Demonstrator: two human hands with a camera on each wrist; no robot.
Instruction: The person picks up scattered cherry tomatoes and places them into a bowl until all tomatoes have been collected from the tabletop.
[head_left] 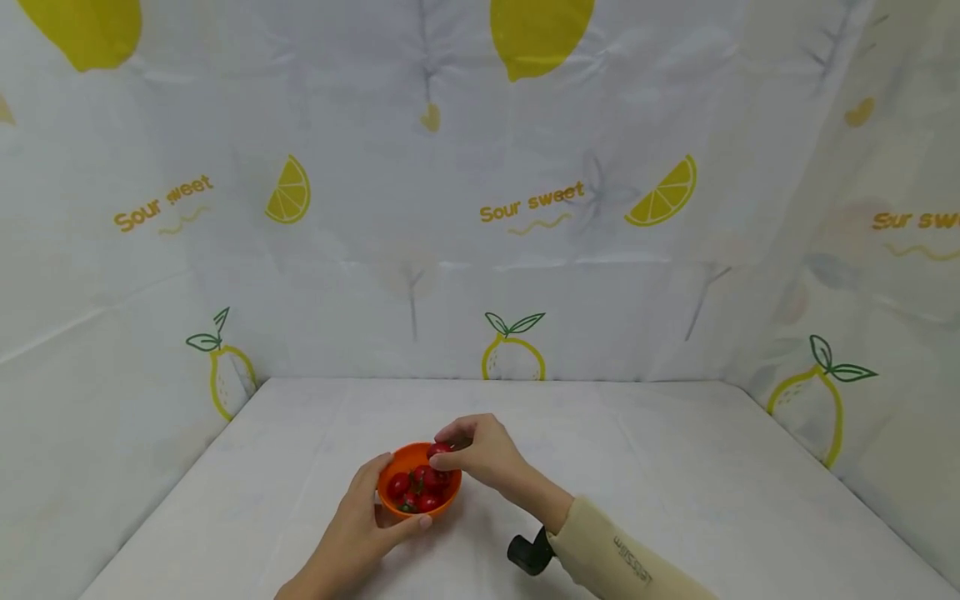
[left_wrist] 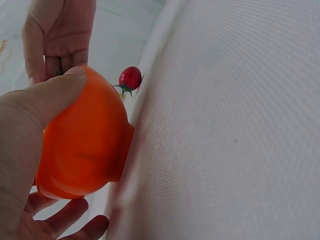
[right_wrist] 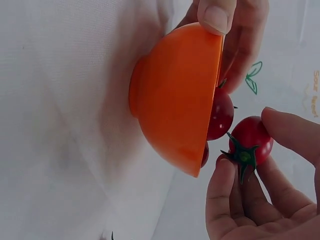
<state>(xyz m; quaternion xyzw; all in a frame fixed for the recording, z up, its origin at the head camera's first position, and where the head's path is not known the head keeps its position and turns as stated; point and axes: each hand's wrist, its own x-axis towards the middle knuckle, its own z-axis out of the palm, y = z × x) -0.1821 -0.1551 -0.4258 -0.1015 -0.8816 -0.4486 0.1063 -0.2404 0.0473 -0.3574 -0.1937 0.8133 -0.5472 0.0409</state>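
Observation:
An orange bowl stands on the white-covered table with several red cherry tomatoes in it. Around its left side curls my left hand, thumb at the near rim and fingers towards the far side, gripping the bowl. Over the bowl's right part, my right hand pinches one cherry tomato between thumb and fingers; its green calyx shows in the right wrist view. That tomato is just apart from those in the bowl. In the left wrist view another cherry tomato lies on the table beyond the bowl.
White cloth covers the table. Behind and at the sides hangs a white curtain printed with lemons and words. A black device sits by the right wrist, at the end of a beige sleeve.

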